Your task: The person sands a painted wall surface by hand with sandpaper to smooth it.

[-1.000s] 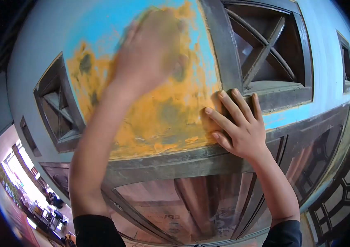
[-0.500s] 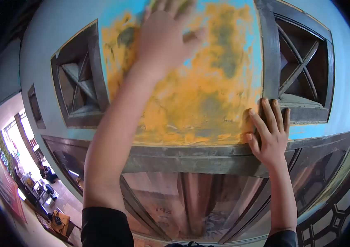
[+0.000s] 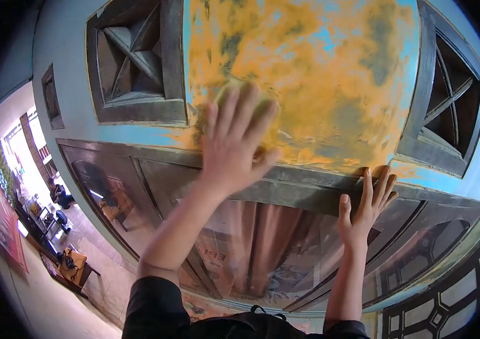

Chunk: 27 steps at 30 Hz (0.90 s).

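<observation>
The left hand (image 3: 230, 150) is being spread flat over a blurred yellowish-green pad (image 3: 262, 103) at the lower left of an orange-smeared panel (image 3: 313, 85); its clasp cannot be told. The right hand (image 3: 360, 217), unclenched, is being rested against a dark wooden beam (image 3: 285, 191). Cross-barred vents (image 3: 135, 55) are flanking.

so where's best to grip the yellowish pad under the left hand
Probably by its side edges, coming from the front with the palm over its back: the pad looks flat against the wall, leaving its back and rim to hold. The left hand covers most of it, and blur hides its thickness.
</observation>
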Tool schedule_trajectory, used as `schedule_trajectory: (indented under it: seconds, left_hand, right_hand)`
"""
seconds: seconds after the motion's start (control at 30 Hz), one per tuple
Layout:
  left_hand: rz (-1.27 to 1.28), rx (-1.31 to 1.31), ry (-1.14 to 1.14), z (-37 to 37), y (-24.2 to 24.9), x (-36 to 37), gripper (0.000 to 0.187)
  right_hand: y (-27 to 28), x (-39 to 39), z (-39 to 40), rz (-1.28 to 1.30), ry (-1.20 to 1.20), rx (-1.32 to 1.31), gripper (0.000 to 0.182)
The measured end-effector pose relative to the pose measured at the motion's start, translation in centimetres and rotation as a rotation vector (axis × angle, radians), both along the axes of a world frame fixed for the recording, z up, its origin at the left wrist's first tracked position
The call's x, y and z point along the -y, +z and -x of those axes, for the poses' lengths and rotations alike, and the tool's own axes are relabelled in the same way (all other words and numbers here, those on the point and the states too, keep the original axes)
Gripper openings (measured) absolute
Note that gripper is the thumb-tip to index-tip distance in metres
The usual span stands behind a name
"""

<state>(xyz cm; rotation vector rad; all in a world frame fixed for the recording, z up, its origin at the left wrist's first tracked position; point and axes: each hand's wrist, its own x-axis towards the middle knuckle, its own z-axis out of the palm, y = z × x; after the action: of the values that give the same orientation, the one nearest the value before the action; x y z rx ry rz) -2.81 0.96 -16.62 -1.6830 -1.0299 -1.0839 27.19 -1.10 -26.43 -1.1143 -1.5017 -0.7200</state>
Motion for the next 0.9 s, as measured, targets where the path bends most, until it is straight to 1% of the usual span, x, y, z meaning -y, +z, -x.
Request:
schedule_trajectory:
  seconds: [0.03,0.07,0.1,0.17,0.2,0.3,0.33,0.4,0.43,0.53,0.57,0.67,0.73,0.8,0.83,0.9]
  left_hand:
    - [0.046,-0.022,-0.013,-0.4,-2.3,0.7,0.07]
    - [0.086,-0.051,-0.032,-0.5,-3.0,0.7,0.069]
    - [0.069,-0.06,0.022,0.5,-1.6,0.6,0.069]
    - [-0.048,0.057,-0.035,3.6,6.0,0.2,0.071]
    - [-0.103,0.137,-0.06,4.4,7.7,-0.4,0.072]
    - [-0.121,0.094,-0.006,3.5,5.9,-0.8,0.074]
    - [-0.053,0.095,0.004,2.5,3.6,-0.5,0.074]
    - [0.087,0.074,-0.01,0.2,-3.3,0.9,0.074]
    - [0.153,0.055,-0.032,-0.5,-5.4,1.1,0.073]
    - [0.117,0.03,0.01,0.5,-5.0,1.0,0.072]
    - [0.107,0.08,0.03,1.3,-3.9,0.8,0.072]
    - [0.091,0.243,-0.058,3.0,-0.8,1.2,0.078]
    - [0.134,0.232,-0.019,2.1,-2.6,1.4,0.08]
    - [0.196,0.217,0.02,0.4,-6.0,1.9,0.08]
    - [0.244,0.19,0.086,0.3,-7.1,2.4,0.08]
    - [0.234,0.271,0.101,1.8,-7.2,2.4,0.08]
  right_hand:
    - [-0.1,0.2,0.5,0.022,0.012,-0.017,0.061]
    - [-0.2,0.3,0.9,0.037,0.017,-0.042,0.062]
    - [-0.2,0.4,1.0,0.091,0.014,-0.051,0.067]
    - [-0.2,0.5,1.5,0.103,0.006,-0.064,0.071]
    - [-0.1,0.4,1.4,0.113,0.002,-0.049,0.072]
    - [-0.2,0.3,1.3,0.131,0.023,-0.05,0.075]
    - [-0.4,0.5,1.4,0.137,0.036,-0.062,0.075]
    - [-0.6,0.8,1.3,0.156,0.028,-0.052,0.073]
    - [-0.6,0.9,1.0,0.162,0.026,-0.041,0.072]
    - [-0.5,1.1,0.7,0.163,0.037,-0.02,0.071]
    - [-0.4,1.2,0.7,0.165,0.04,-0.015,0.071]
    - [-0.5,1.1,0.6,0.184,0.038,-0.002,0.073]
    - [-0.7,1.2,0.7,0.201,0.028,0.007,0.075]
    - [-0.9,1.3,0.7,0.213,0.029,0.025,0.076]
    - [-0.9,1.3,0.5,0.216,0.024,0.034,0.076]
    - [-1.4,0.9,0.0,0.217,0.01,0.066,0.078]
